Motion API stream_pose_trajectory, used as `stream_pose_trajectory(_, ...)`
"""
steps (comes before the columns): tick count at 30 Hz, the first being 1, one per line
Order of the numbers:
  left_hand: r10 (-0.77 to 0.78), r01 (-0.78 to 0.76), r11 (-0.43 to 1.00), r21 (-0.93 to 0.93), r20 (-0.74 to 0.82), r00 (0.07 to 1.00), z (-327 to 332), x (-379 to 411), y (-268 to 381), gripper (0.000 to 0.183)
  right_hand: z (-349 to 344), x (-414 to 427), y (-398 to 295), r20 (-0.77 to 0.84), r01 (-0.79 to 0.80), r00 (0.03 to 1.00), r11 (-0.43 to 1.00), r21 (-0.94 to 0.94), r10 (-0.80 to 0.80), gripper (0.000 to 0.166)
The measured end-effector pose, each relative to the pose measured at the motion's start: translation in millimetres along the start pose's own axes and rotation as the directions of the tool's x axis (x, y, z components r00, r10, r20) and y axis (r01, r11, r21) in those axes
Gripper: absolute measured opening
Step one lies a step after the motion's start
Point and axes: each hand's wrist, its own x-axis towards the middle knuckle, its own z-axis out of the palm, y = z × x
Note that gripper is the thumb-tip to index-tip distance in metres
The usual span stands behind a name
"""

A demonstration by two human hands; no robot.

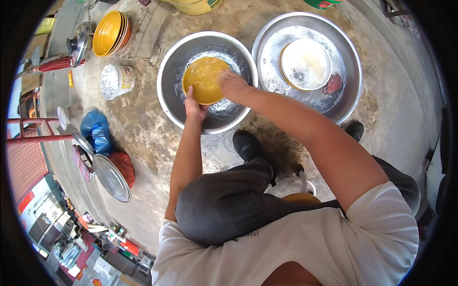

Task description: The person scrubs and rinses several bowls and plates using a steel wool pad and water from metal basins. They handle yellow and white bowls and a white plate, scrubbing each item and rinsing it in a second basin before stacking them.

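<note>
A yellow bowl [204,80] with rippling water in it sits in a steel basin [168,103] of water. My left hand [194,106] grips the bowl's near left rim, the thumb on the inside. At the bowl's right side is my right hand [232,84], its fingers over the rim and partly in the water; whether they grip is unclear. To the right stands a wider steel basin [352,96] of sudsy water. A white bowl [306,64] rests in it over a yellow one, with a red cloth [333,84] beside them.
Stacked yellow bowls [109,34] and a white plastic bucket [116,81] stand at left. Below them are blue [96,130] and red plastic bags [123,167] and a round metal lid [111,177]. A yellow bucket [195,6] is at the top. My shoe [247,144] is close to the basin.
</note>
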Motion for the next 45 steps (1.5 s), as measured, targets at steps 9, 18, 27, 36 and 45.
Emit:
stream_pose_trajectory(9, 0.227, -0.236, 0.958, -0.165, -0.074, 0.971, 6, -3, -29, 0.05, -15, 0, -21, 0.163, -0.109, 0.985, 0.938, 0.33, 0.057, 0.04)
stream_pose_trajectory(18, 0.245, -0.266, 0.934, -0.237, -0.115, 0.963, 13, -10, -49, 0.051, -38, 19, -46, 0.213, -0.09, 0.977, 0.895, 0.438, -0.006, 0.028)
stream_pose_trajectory(27, 0.469, -0.479, 0.877, -0.032, -0.157, 0.869, 18, -8, -44, 0.05, -73, 28, -56, 0.33, -0.251, 0.941, 0.796, 0.551, 0.068, 0.034)
stream_pose_trajectory(36, 0.379, -0.379, 0.926, 0.01, -0.03, 0.925, -14, 12, -47, 0.049, -68, 19, -52, 0.324, -0.248, 0.944, 0.791, 0.559, 0.067, 0.026)
stream_pose_trajectory(45, 0.537, -0.53, 0.84, 0.119, -0.035, 0.843, 7, -7, -52, 0.05, -74, 11, -55, 0.347, -0.305, 0.93, 0.775, 0.554, 0.119, 0.029)
